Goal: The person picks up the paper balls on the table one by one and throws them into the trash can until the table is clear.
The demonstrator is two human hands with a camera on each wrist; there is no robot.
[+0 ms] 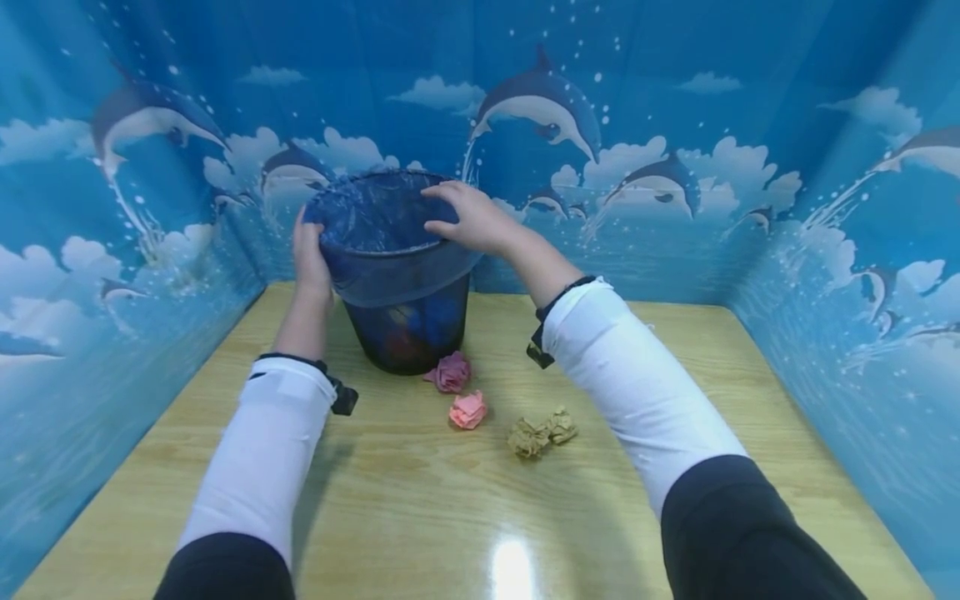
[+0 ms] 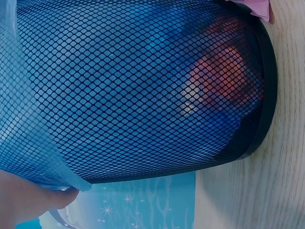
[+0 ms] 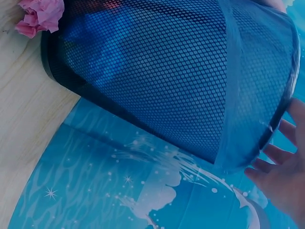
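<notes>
A black mesh wastebasket point(image 1: 408, 337) stands upright at the back left of the table, lined with a translucent blue bin bag point(image 1: 405, 275) folded down over its rim. My left hand point(image 1: 310, 258) holds the bag's edge at the rim's left side. In the left wrist view, the thumb point(image 2: 43, 195) lies against the folded bag. My right hand point(image 1: 480, 218) is at the right side of the rim, fingers spread and touching the bagged edge. Blurred red and blue shapes point(image 2: 224, 71) show through the mesh, low inside the basket.
A purple crumpled paper ball point(image 1: 452, 372) lies at the basket's foot, with a pink one point(image 1: 468, 411) nearer. Two tan crumpled balls point(image 1: 529, 438) lie to their right. Dolphin-print curtains point(image 1: 637, 100) enclose the wooden table point(image 1: 420, 508) at the back and sides.
</notes>
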